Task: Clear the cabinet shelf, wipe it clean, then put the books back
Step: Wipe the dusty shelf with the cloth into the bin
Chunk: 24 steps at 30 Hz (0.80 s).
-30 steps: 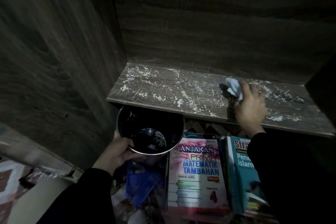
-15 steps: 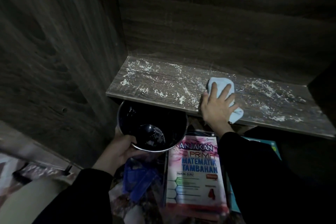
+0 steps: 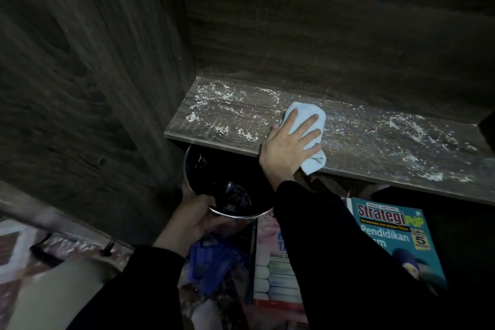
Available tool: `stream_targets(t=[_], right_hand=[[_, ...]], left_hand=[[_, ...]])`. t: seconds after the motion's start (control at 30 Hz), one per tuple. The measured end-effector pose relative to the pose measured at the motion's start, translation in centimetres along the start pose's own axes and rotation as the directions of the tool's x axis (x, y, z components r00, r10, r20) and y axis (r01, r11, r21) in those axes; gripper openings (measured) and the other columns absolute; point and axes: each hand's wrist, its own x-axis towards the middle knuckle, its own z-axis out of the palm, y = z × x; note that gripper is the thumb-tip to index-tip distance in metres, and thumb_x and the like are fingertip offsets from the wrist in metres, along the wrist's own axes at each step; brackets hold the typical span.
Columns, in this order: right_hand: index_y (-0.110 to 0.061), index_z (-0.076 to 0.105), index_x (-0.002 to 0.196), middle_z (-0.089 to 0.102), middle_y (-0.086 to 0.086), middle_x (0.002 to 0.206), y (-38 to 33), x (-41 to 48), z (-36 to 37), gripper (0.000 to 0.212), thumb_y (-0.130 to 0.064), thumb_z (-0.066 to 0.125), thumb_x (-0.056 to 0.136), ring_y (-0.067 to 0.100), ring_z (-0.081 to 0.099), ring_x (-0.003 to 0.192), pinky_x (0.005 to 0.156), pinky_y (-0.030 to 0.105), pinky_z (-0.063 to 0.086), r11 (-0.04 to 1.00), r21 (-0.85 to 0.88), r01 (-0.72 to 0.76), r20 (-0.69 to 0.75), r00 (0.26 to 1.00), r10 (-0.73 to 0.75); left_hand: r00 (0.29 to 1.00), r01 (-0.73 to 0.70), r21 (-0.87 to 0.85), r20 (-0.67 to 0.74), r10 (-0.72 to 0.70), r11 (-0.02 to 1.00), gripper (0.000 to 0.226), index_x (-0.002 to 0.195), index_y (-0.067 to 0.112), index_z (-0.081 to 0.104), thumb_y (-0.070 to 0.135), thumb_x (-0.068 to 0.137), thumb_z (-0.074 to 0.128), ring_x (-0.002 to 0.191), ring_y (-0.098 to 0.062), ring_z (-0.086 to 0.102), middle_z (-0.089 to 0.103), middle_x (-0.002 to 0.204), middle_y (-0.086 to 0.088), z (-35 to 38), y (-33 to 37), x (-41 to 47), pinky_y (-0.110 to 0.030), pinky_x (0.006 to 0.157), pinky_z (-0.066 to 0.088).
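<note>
Inside a dark wood cabinet, the shelf (image 3: 361,149) is strewn with white dust (image 3: 214,94). Near the shelf's middle, reaching its front edge, the right hand (image 3: 289,144) presses a pale blue cloth (image 3: 304,110) flat, fingers straight and spread. Under the shelf's left end, the left hand (image 3: 192,218) grips a dark bowl (image 3: 203,169) by the rim, thumb over it. Below the shelf lie a teal book (image 3: 388,233) and a pink book (image 3: 273,278).
</note>
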Motion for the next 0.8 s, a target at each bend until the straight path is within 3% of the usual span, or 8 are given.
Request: stream_targets(t=[0.2,0.37,0.5,0.57,0.63,0.8], right_hand=[[-0.018,0.007,0.153,-0.007,0.023,0.157,-3.0,-1.2,0.6,0.054,-0.034,0.024,0.104,0.045,0.006,0.142,0.110,0.059,0.011,0.996,-0.008,0.090,0.089,0.992,-0.089],[-0.021,0.004,0.153,-0.008,0.019,0.158,-4.4,-2.4,0.5,0.053,-0.036,0.019,0.105,0.041,0.002,0.143,0.112,0.056,0.006,0.968,-0.008,0.250,0.210,0.947,-0.243],[-0.025,0.009,0.153,-0.003,0.013,0.160,-4.0,-2.8,-0.3,0.050,-0.034,0.019,0.105,0.036,0.001,0.144,0.113,0.054,0.001,0.907,0.038,0.420,0.295,0.862,-0.411],[-0.026,0.014,0.151,0.003,0.011,0.159,-3.4,-3.0,-0.6,0.049,-0.033,0.023,0.104,0.034,0.005,0.143,0.112,0.053,0.003,0.858,0.052,0.511,0.296,0.813,-0.502],[-0.027,0.017,0.151,0.007,0.010,0.159,-2.8,-3.1,-0.9,0.048,-0.031,0.027,0.104,0.034,0.009,0.141,0.111,0.052,0.007,0.800,0.036,0.599,0.294,0.758,-0.582],[-0.027,0.025,0.149,0.018,0.012,0.155,-1.9,-3.0,-2.1,0.050,-0.026,0.037,0.100,0.035,0.023,0.131,0.100,0.045,0.024,0.626,-0.017,0.780,0.320,0.597,-0.735]], left_hand=[[1.000,0.015,-0.018,-0.007,-0.015,1.000,0.075,0.140,0.015,0.027,-0.026,0.078,0.031,0.081,-0.038,0.060,0.051,0.121,-0.022,-0.1,0.0,0.1,-0.054,0.041,0.052],[1.000,0.020,-0.033,-0.012,-0.021,0.999,0.073,0.140,0.016,0.027,-0.024,0.079,0.030,0.103,-0.052,0.054,0.050,0.121,-0.023,-0.4,-0.2,0.5,-0.057,0.042,0.050],[1.000,0.011,-0.029,-0.007,-0.011,1.000,0.070,0.139,0.015,0.027,-0.025,0.081,0.032,0.088,-0.044,0.058,0.054,0.110,-0.017,-0.4,0.0,0.3,-0.061,0.046,0.047],[1.000,0.014,-0.028,-0.010,-0.015,1.000,0.072,0.139,0.017,0.027,-0.025,0.080,0.030,0.086,-0.043,0.058,0.052,0.119,-0.021,-0.6,0.1,0.5,-0.062,0.047,0.046],[1.000,0.013,-0.021,-0.019,-0.014,1.000,0.074,0.139,0.018,0.027,-0.025,0.080,0.028,0.085,-0.044,0.057,0.049,0.123,-0.024,-0.7,0.0,0.7,-0.063,0.047,0.046],[1.000,-0.002,-0.025,-0.020,0.001,1.000,0.075,0.139,0.017,0.029,-0.026,0.078,0.027,0.087,-0.045,0.055,0.051,0.111,-0.019,-0.9,0.1,0.7,-0.065,0.047,0.046]])
